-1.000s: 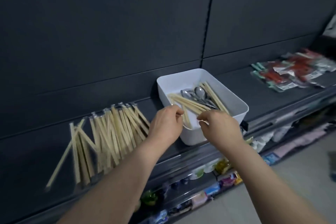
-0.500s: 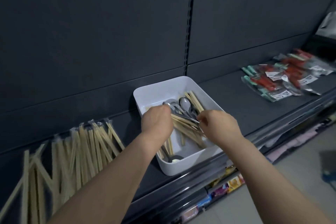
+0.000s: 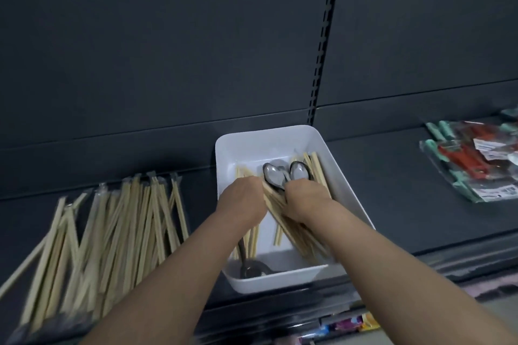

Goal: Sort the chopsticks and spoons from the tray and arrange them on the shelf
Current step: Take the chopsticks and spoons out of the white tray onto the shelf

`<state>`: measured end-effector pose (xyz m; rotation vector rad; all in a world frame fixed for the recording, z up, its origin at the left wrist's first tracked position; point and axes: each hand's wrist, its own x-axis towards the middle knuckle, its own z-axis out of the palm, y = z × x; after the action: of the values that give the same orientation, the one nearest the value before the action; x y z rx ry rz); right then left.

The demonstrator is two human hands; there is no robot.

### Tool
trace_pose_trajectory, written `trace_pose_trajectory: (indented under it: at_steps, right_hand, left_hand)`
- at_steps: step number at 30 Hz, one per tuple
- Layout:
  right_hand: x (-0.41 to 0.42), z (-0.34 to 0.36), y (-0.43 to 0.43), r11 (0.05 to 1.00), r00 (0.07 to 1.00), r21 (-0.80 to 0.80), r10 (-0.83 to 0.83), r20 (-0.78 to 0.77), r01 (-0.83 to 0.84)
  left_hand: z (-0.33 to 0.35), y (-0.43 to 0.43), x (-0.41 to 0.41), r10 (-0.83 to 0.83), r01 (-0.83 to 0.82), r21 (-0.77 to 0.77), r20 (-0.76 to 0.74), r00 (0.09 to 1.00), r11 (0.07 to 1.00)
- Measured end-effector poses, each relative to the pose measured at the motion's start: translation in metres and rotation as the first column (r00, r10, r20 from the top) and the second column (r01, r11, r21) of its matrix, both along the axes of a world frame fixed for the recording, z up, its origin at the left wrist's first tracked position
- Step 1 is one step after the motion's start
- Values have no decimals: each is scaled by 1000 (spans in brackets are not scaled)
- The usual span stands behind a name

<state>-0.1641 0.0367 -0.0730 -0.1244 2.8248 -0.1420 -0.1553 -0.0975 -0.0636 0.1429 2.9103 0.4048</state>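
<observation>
Shelf: tray, chopsticks, packets.

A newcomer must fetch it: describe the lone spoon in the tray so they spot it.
On the dark shelf stands a white rectangular plastic tray. In its near left corner lies a dark metal spoon. Unlike the two shiny metal spoons at the far end, its bowl lies nearest you.

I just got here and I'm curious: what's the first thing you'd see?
The left hand and right hand dig into a white tray mid-shelf, among wooden chopsticks and shiny spoons. To its left, a big pile of wrapped chopsticks lies fanned out on the dark shelf.
</observation>
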Motion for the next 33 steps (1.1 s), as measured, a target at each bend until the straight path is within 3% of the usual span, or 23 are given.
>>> trace_pose_trajectory:
  at_steps: [6,13,17,19,23,29,33]
  right_hand:
    - [-4,24,33,970,997,-233,-73,-23,66]
    - [7,41,58,989,996,-144,27,-86,-39]
    - [9,43,68,963,989,-260,35,-144,-72]
    - [7,46,68,944,980,-318,20,-196,-83]
    - [5,45,60,924,968,-375,-29,-250,-69]
    - [13,30,44,957,990,-277,51,-133,-87]
    - [14,34,45,958,993,-287,-34,-115,-1]
  left_hand:
    - [-11,26,4,105,-100,-45,133,986,994]
    - [-8,59,7,206,-215,37,164,965,976]
    - [-2,55,6,464,-478,193,115,878,857]
    - [6,50,6,524,-526,278,89,847,803]
    - [19,37,9,556,-520,382,17,831,764]
    - [18,22,17,534,-487,373,-26,845,790]
    - [17,18,17,500,-471,325,-7,866,820]
